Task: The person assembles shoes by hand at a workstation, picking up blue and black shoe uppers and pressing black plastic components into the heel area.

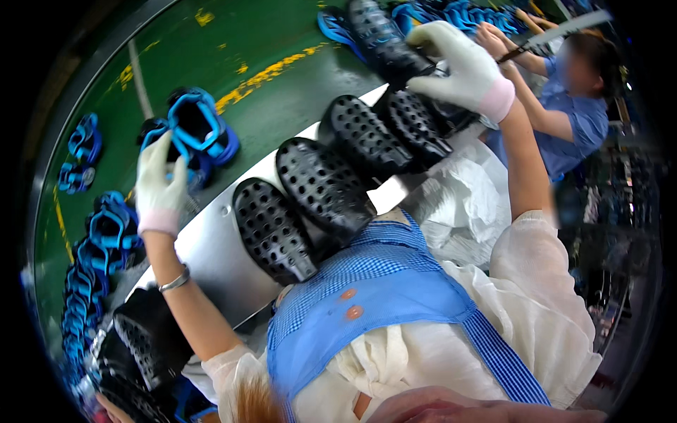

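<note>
My left hand (159, 186), in a white glove with a pink cuff, is at a pair of blue-and-black shoes (220, 144) on the green surface. Its fingers are stretched out and its thumb stands apart, overlapping the nearer shoe. My right hand (465, 69), gloved alike, curls around the near end of a black shoe-shaped piece with rows of round holes (377, 34). Some of those fingertips are hidden behind it. Between my arms, several more black perforated pieces (321, 180) lie in a row along a pale metal ledge, studded faces toward me.
More blue-and-black shoes (113, 222) line the green surface (271, 46) at the left and far right. Black perforated pieces (144, 338) are stacked at lower left. Crumpled white sheeting (462, 201) lies beside my right arm. A co-worker in blue (564, 113) reaches in at upper right.
</note>
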A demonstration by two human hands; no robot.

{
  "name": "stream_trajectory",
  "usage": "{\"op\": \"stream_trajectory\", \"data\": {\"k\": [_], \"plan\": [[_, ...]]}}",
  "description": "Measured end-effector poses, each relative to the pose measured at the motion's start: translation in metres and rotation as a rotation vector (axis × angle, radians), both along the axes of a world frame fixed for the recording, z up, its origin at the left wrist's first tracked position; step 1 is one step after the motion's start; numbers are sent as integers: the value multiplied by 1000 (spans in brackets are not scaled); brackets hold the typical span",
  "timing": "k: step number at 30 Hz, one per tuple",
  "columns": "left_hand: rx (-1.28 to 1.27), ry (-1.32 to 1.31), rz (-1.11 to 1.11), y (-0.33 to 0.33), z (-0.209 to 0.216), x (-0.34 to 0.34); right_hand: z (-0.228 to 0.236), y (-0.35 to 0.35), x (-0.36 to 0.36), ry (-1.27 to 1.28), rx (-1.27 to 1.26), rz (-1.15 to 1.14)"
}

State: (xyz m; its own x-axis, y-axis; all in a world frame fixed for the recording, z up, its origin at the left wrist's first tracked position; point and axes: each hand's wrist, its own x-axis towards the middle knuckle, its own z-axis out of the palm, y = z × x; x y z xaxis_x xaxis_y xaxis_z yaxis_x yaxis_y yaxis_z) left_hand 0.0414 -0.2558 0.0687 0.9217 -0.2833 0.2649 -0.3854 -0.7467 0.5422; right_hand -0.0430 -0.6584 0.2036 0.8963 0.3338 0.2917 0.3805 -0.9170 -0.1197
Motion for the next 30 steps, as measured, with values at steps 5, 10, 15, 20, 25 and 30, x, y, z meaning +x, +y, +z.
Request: {"op": "stream_trajectory", "data": {"k": [5,10,15,20,25,30], "plan": [[-832,493,-272,-19,25,-26,-17,117,35,5,105,419],[-1572,894,-599,-16,9,-38,-23,174,40,52,135,600],[-1617,793,-596,-22,1,-37,-45,187,52,117,176,560],[-1675,655,-317,-27,-17,-33,-52,189,57,239,166,402],[-1664,552,-215,-33,-19,-26,-54,194,65,268,-9,270],[-1604,725,-262,-27,-13,-25,-54,187,69,204,-22,302]]}}
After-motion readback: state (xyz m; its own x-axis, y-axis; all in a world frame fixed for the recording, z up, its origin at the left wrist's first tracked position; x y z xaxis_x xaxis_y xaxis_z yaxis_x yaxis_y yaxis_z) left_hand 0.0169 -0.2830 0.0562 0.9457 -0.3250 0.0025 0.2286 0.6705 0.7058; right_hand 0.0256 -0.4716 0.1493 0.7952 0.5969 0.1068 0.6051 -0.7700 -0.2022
